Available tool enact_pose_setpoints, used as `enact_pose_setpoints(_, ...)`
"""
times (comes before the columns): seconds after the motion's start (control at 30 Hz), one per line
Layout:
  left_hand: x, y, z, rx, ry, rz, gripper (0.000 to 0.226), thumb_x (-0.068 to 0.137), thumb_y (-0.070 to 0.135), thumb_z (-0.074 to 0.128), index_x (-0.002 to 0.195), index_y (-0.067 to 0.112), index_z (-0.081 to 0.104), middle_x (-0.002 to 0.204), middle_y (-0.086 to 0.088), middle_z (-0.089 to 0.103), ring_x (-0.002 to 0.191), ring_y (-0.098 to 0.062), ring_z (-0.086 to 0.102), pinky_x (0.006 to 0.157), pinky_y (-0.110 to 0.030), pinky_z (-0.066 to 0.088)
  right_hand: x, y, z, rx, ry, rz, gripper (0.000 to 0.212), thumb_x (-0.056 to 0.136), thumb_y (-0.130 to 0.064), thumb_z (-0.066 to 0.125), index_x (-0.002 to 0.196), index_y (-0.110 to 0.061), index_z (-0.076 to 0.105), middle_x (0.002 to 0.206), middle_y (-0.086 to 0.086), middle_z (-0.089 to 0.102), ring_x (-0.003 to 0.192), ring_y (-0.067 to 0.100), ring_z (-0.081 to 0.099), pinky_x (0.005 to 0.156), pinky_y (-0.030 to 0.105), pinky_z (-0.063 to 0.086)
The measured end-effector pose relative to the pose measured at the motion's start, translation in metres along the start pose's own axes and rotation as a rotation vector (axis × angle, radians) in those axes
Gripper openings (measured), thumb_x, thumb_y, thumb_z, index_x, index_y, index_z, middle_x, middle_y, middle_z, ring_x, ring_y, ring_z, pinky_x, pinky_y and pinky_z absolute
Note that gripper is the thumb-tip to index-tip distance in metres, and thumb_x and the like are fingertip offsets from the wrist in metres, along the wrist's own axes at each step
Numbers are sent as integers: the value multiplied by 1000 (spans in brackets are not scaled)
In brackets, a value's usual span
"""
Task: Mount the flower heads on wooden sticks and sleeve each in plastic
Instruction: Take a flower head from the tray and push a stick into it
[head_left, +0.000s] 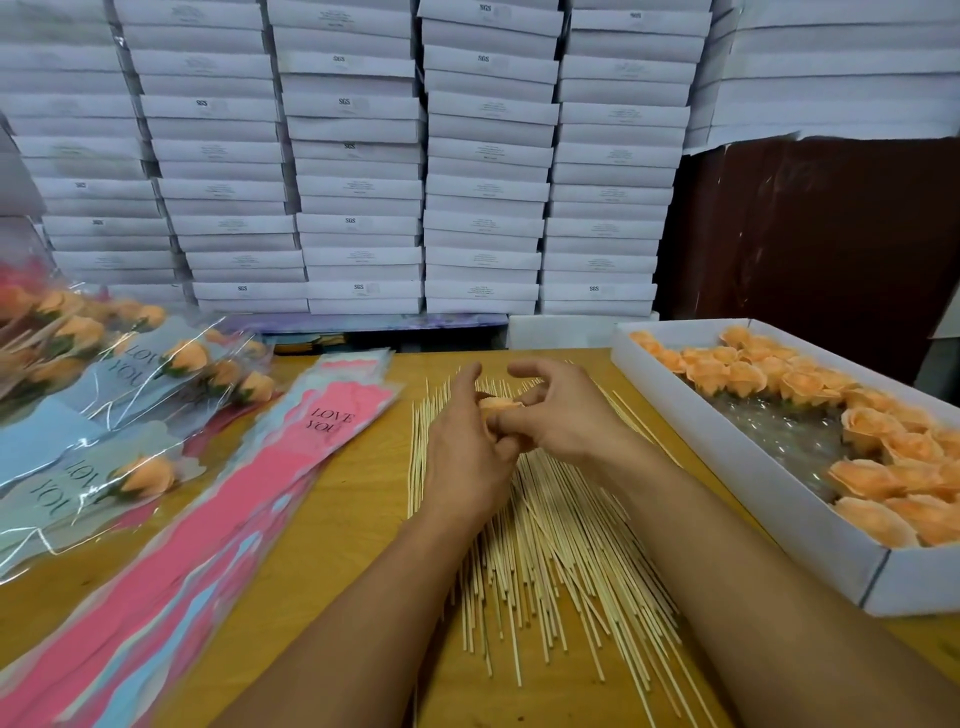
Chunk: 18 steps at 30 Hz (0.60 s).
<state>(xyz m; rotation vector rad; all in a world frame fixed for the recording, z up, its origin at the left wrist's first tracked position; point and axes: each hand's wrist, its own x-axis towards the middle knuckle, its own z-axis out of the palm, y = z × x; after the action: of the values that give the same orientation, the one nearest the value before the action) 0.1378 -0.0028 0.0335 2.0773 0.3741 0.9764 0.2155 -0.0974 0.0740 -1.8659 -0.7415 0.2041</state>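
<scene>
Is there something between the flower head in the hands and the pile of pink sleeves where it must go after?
Nothing visible blocks it. The flower head is gripped between the left hand and right hand above the sticks; bare table separates them from the pink sleeves.

Flower head (500, 404): peach, mostly hidden between the left hand (467, 457) and right hand (563, 415); only a sliver of petal shows. Whether a stick is in it cannot be told.

Wooden sticks (550, 545): the pile's middle is covered by both hands and forearms.

Fingers (506, 441): the grip is obscured where the two hands overlap.

Sleeved flowers (140, 475): heap cut off by the left edge; far ones blurred.

Pink plastic sleeves (218, 499): stack runs off the bottom-left corner.

White tray (748, 467): right end cropped by the frame.

Stacked white boxes (358, 208): label print too small to read beyond "SGS".
</scene>
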Motion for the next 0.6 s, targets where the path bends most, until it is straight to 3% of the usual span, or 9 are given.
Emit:
enact_pose_setpoints(0.03,0,1,0,-9,-6,-36,84,79,14,79,151,20,35,110,7,56,100,-13,60,84,-21,45,0,3,-2,40,25,16,73,73,-14,85,139,-18,55,94,0,61,89,19,68,76,33,56)
enact_pose_setpoints(0.1,0,0,1,-12,-40,-73,77,79,30,82,144,23,42,112,7,59,97,-14,62,79,-23,48,1,9,-3,116,55,52,65,74,-11,83,134,-15,58,90,2,63,84,18,69,73,32,56)
enact_pose_setpoints(0.2,-1,-2,3,39,-47,-30,25,84,35,77,101,24,62,83,9,66,73,-9,63,59,-22,48,0,16,-6,361,10,153,42,83,-9,79,122,-9,63,98,12,71,76,19,74,63,29,58)
enact_pose_setpoints(0.27,1,-4,2,28,-22,-51,23,88,39,72,92,18,64,75,4,66,67,-15,64,58,-35,53,-1,18,-10,464,12,183,18,94,-18,70,107,-6,68,88,10,71,64,14,69,55,26,55)
enact_pose_setpoints(0.33,3,-3,0,-17,1,-137,29,92,42,68,104,16,64,79,-1,69,66,-20,68,63,-43,58,-1,25,-15,204,105,128,20,100,-23,60,95,-7,72,74,3,68,55,9,61,50,24,48)
enact_pose_setpoints(0.43,5,-3,-2,-214,26,-289,41,97,38,62,132,23,47,87,-2,72,60,-11,71,53,-32,58,-4,31,-12,-489,106,6,34,98,-32,64,72,-10,71,63,-4,64,56,10,59,52,25,41)
enact_pose_setpoints(0.6,9,-2,-2,-389,42,-411,35,100,36,58,130,23,44,79,-8,71,41,-12,57,39,-22,44,-2,27,10,-782,32,66,55,84,-64,69,63,-18,48,62,-1,50,55,19,48,48,31,29)
